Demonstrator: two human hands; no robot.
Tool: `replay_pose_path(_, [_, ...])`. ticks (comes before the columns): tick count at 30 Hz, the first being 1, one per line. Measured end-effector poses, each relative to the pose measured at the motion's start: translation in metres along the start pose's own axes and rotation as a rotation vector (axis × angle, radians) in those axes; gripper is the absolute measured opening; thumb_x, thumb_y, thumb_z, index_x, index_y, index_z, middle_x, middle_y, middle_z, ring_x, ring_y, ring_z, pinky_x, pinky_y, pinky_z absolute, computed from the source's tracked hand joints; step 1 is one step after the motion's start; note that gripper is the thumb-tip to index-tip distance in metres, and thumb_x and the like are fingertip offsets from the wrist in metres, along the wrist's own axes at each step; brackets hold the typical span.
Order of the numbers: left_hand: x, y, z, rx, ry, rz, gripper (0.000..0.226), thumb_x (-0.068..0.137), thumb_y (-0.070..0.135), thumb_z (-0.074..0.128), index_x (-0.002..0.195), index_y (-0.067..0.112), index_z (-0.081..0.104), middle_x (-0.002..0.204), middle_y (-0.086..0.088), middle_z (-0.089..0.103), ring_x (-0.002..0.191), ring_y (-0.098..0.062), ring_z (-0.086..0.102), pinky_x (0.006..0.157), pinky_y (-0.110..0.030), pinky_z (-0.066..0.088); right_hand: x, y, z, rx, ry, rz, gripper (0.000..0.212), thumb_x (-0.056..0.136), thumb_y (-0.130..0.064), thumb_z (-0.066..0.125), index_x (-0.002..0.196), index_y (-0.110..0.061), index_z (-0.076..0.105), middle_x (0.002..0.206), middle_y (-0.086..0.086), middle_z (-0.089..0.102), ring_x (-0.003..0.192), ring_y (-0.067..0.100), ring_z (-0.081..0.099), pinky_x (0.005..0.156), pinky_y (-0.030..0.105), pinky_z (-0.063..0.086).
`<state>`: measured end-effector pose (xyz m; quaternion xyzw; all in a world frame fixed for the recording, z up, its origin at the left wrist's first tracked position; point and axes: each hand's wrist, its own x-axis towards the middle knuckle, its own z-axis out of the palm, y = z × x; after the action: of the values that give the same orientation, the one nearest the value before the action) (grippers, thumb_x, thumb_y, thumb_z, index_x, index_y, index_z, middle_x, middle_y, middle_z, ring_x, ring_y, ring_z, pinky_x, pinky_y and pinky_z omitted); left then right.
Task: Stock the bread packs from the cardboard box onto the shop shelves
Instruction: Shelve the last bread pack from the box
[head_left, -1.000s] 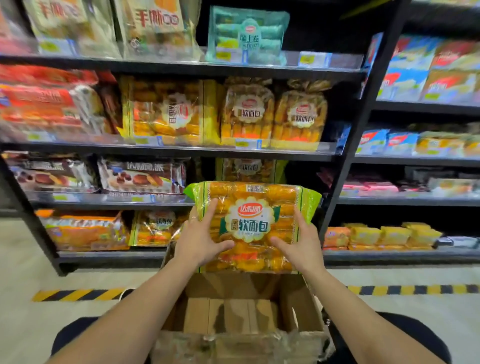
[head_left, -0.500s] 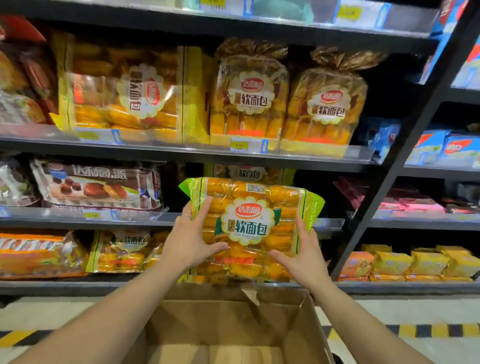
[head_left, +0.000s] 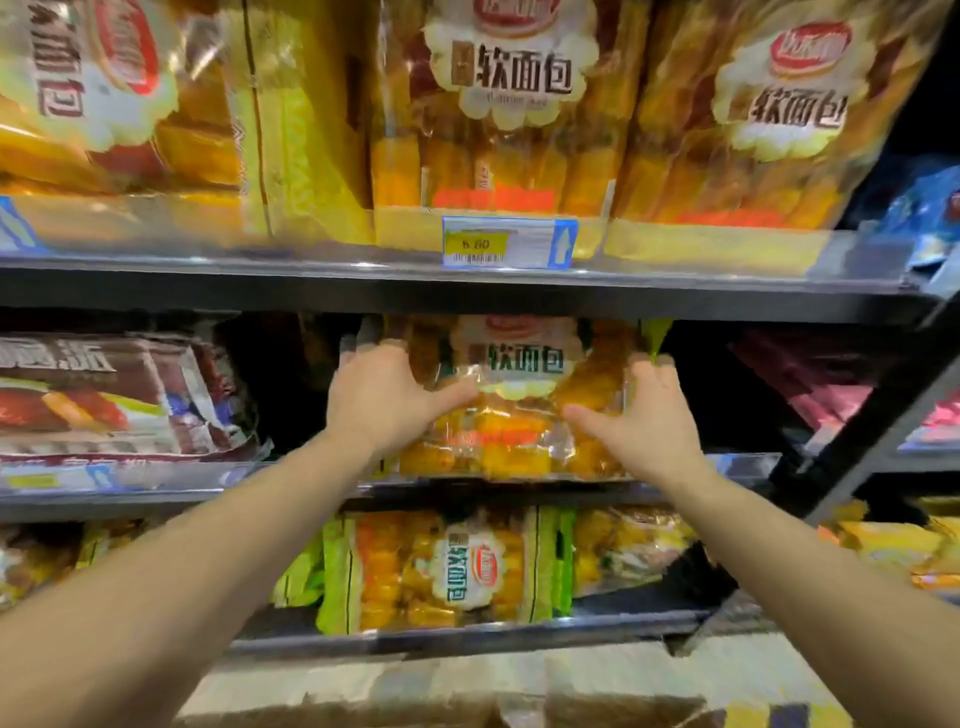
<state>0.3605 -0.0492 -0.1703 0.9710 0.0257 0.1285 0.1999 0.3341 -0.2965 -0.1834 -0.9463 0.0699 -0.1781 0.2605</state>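
Pack in hand: you hold one bread pack (head_left: 514, 364) upright inside the opening of the middle shelf (head_left: 156, 483), label facing you, its lower edge down at the front rail. Whether it already rests on the shelf cannot be told.
Left hand: your left hand (head_left: 384, 395) is clamped on the pack's left edge, thumb across the front, fingers reaching round the side.
Right hand: your right hand (head_left: 644, 415) grips the right edge the same way.
Already stocked: upright packs (head_left: 511, 104) of the same bread stand on the upper shelf (head_left: 208, 280). A green-edged pack (head_left: 441, 566) lies on the lower shelf (head_left: 467, 644).
Left to do: seat this pack and let go.
Box: the cardboard box (head_left: 519, 696) shows only as a blurred edge below. You cannot tell how many packs remain in it.
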Motion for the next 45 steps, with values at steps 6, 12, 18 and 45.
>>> replay_pose_path(6, [0.02, -0.013, 0.029, -0.009, -0.115, 0.077, 0.094, 0.068, 0.071, 0.068, 0.133, 0.006, 0.048, 0.138, -0.017, 0.05, 0.131, -0.033, 0.041, 0.106, -0.042, 0.037, 0.021, 0.01, 0.031, -0.088, -0.148, 0.033, 0.053, 0.069, -0.057, 0.076, 0.086, -0.013, 0.051, 0.092, 0.007, 0.05, 0.084, 0.022, 0.05, 0.07, 0.035, 0.043])
replay_pose_path(12, [-0.001, -0.034, 0.05, 0.283, 0.101, 0.148, 0.108, 0.064, 0.078, 0.063, 0.148, 0.028, 0.016, 0.147, -0.033, 0.031, 0.132, -0.045, 0.039, 0.101, -0.051, 0.041, 0.007, 0.029, 0.04, -0.415, 0.116, -0.117, 0.1, 0.062, -0.073, 0.068, 0.138, -0.019, 0.032, 0.142, 0.029, 0.032, 0.126, 0.048, 0.039, 0.099, 0.05, 0.042])
replay_pose_path(18, [0.013, -0.033, 0.056, 0.44, 0.255, 0.58, 0.111, 0.058, 0.08, 0.064, 0.15, 0.041, 0.016, 0.157, -0.016, 0.023, 0.143, -0.04, 0.02, 0.111, -0.066, 0.02, 0.018, 0.03, 0.041, -0.662, 0.254, -0.447, 0.093, 0.058, -0.074, 0.072, 0.134, -0.024, 0.049, 0.119, 0.031, 0.055, 0.101, 0.049, 0.057, 0.088, 0.054, 0.047])
replay_pose_path(45, [-0.1, 0.017, -0.022, 0.345, 0.0, 0.299, 0.109, 0.07, 0.081, 0.053, 0.151, 0.041, -0.009, 0.162, -0.001, -0.013, 0.147, -0.031, -0.013, 0.113, -0.063, 0.013, -0.092, -0.032, -0.026, -0.42, -0.086, -0.157, 0.111, 0.07, -0.079, 0.057, 0.15, -0.041, -0.011, 0.162, 0.006, -0.014, 0.148, 0.035, -0.005, 0.115, 0.055, 0.013])
